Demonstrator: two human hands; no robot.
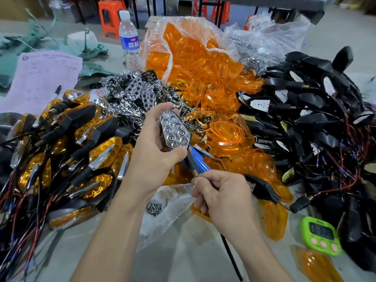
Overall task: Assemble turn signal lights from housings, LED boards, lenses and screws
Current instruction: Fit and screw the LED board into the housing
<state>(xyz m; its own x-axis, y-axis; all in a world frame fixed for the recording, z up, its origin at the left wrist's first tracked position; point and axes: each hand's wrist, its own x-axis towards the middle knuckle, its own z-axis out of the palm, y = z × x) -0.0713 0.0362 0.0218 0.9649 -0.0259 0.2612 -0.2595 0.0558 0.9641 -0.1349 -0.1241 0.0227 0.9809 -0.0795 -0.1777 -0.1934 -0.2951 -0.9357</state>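
1. The half-built turn signal [176, 131], chrome reflector face up, is held above the counter [183, 251], in front of the bag of orange lenses [193, 58].
2. The left hand [154, 159] wraps it, thumb along one edge and fingers [162, 110] curled over the tip.
3. The right hand [221, 192], nearer the person than that bag, pinches the end of the black stem [191, 164] between thumb and forefinger.
4. The unit looks light and rigid. Its chrome probably smudges, so grip the shell's edges.
5. The stem looks rubbery and may flex. Steady it close to the shell.
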